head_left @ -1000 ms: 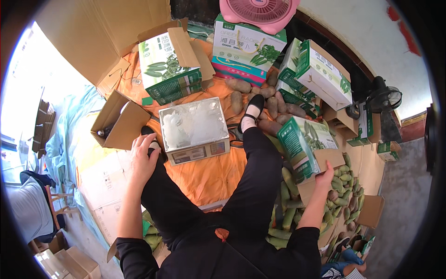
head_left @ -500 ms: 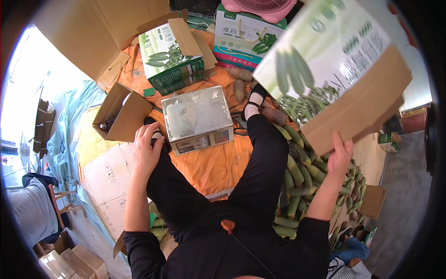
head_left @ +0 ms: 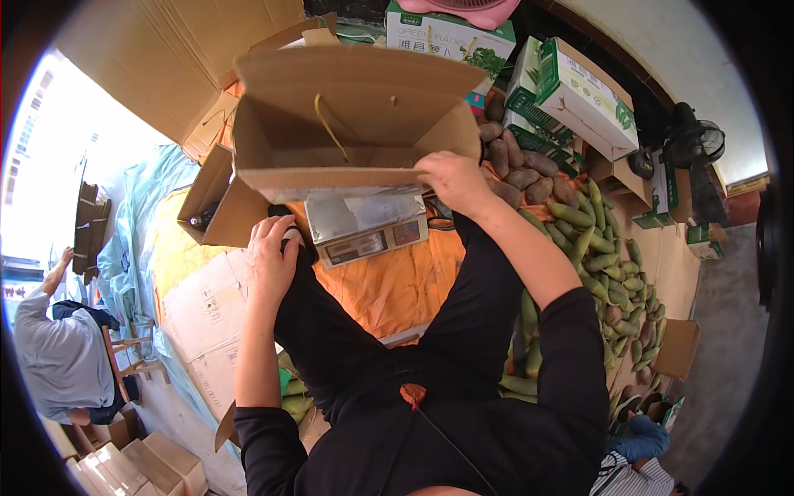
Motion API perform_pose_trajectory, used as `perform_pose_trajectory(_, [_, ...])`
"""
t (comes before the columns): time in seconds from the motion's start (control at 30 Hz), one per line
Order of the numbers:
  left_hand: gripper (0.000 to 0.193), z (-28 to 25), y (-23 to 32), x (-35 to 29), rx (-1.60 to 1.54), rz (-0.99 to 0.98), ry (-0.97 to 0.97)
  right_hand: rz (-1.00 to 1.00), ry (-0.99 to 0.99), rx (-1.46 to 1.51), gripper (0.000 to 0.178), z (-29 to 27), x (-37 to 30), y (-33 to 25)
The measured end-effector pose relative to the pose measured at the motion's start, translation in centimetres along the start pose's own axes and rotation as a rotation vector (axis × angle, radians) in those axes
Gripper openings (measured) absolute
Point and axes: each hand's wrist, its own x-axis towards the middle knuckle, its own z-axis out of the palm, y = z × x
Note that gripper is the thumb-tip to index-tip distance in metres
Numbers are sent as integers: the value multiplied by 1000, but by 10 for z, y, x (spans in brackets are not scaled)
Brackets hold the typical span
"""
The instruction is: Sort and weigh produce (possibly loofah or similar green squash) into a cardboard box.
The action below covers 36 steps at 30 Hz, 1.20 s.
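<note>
An open cardboard carton, its brown inside facing me and a yellow cord handle hanging in it, is over the weighing scale. My right hand grips the near right edge of the carton. The carton hides the back of the scale's metal plate; I cannot tell whether it rests on it. The display and buttons on the scale's front show. My left hand lies on my left leg, fingers apart and holding nothing, next to a small open brown box.
Green radishes are heaped right of my legs, with reddish-brown tubers beyond. Printed white-and-green cartons stand at the back right, near a black fan. A flattened carton lies left. Another person sits far left.
My right hand has brought the carton from the upper right to over the scale, turning its open side toward me. My left hand stays on my leg. The person at left has come further into view.
</note>
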Motion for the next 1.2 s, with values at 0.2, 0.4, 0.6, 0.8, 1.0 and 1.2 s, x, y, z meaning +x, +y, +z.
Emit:
perform_pose_trajectory(0.2, [30,-2,4,-2,10,-12,-10,19,-244,-170,7,56,-2,24])
perform_pose_trajectory(0.4, [30,-2,10,1,35,-8,-20,63,-294,-267,4,59,-6,20])
perform_pose_trajectory(0.6, [30,1,11,1,69,20,-39,66,-333,-332,7,53,-10,22])
perform_pose_trajectory(0.8, [32,7,12,7,95,127,-70,90,-150,-207,13,35,-20,30])
perform_pose_trajectory(1.0, [48,0,26,17,65,180,-157,316,199,101,22,-43,-60,55])
perform_pose_trajectory(1.2, [62,18,19,21,178,122,-284,824,162,44,23,-59,-207,108])
